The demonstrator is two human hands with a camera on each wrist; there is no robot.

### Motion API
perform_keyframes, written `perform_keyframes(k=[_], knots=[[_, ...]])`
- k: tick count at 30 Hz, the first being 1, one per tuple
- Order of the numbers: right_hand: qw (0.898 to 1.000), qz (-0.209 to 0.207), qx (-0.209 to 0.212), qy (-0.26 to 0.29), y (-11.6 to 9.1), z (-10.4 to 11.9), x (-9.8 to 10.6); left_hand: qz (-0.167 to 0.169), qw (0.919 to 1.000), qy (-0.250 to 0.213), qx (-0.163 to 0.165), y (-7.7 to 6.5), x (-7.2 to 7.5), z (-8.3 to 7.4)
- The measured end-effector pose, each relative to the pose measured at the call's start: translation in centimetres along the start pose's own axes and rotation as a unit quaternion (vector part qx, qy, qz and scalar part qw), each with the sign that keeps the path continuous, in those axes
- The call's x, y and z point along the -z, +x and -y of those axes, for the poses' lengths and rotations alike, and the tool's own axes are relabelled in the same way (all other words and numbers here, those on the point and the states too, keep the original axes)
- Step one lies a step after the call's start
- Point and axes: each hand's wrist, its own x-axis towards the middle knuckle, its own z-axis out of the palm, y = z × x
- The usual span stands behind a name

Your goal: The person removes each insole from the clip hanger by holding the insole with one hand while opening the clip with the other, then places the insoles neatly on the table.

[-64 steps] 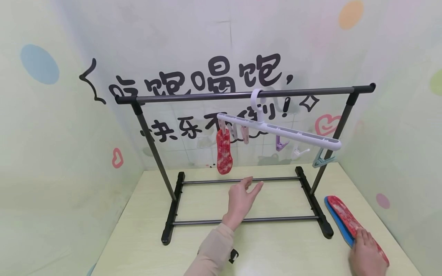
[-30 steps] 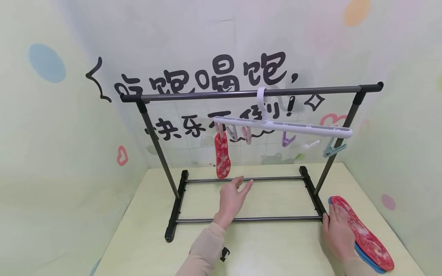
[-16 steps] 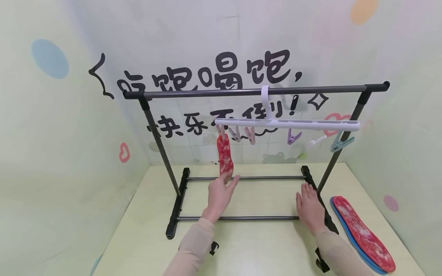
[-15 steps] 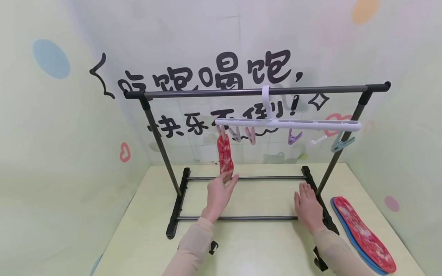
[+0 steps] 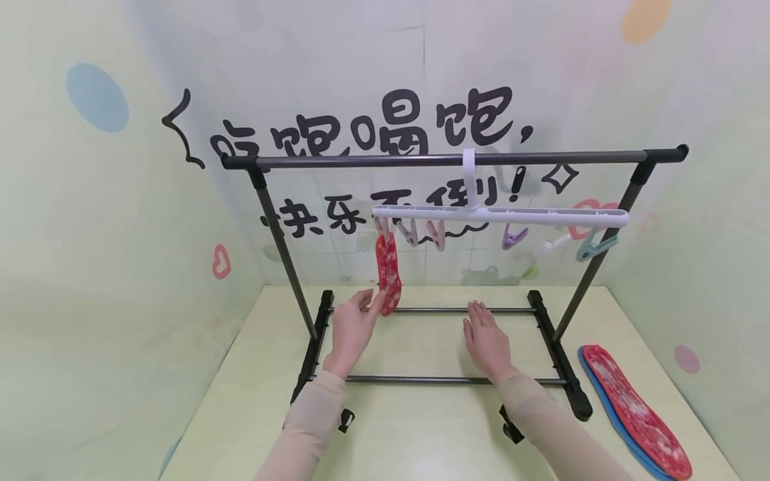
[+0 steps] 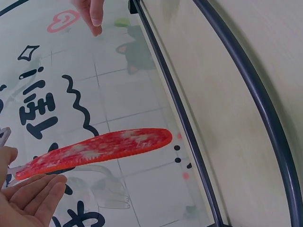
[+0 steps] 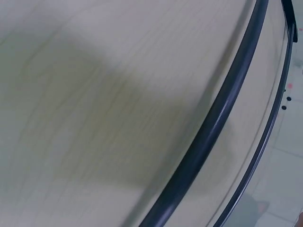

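Note:
A red mottled insole (image 5: 388, 277) hangs from a pink clip (image 5: 382, 228) at the left end of a pale purple clip hanger (image 5: 499, 214). My left hand (image 5: 351, 331) is beside the insole's lower end, thumb and fingers apart. In the left wrist view the fingers (image 6: 40, 194) lie along one side of the insole (image 6: 99, 149), with the thumb apart from it. My right hand (image 5: 488, 344) is held over the middle of the rack's base, fingers straight and nothing in it. Several other clips on the hanger hold nothing.
The hanger hooks over the top bar of a black rack (image 5: 361, 162). Another red insole (image 5: 637, 407) with blue under it lies on the table (image 5: 421, 441) at the right. Two low bars cross the rack's base, the front one (image 5: 415, 379) under my wrists.
My right hand has left the insoles on the table and moved left to the rack's middle. The left hand has shifted left beside the hanging insole. The hanger has swung nearly parallel to the bar.

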Motion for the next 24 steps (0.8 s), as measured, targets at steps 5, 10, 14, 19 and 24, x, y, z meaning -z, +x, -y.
perform_keyframes(k=[5,10,14,19,24], knots=[[1.0,-0.004,0.015,0.012,0.7,1.6,-0.6,-0.012,0.9999,0.004,0.006,0.5,0.9,0.1],[0.999,0.002,0.03,0.018,0.9,2.9,-1.2,-0.02,0.9997,0.006,0.009,0.8,1.6,0.2],[0.999,0.017,0.042,0.021,1.0,3.9,-1.7,-0.027,0.9996,0.002,0.008,1.2,2.0,0.3],[0.997,0.043,0.065,0.021,1.6,5.2,-2.2,-0.029,0.9995,0.006,0.007,1.7,2.2,0.4],[0.993,0.069,0.087,0.033,2.4,6.8,-2.6,-0.034,0.9994,0.001,0.005,2.4,2.5,0.0]])
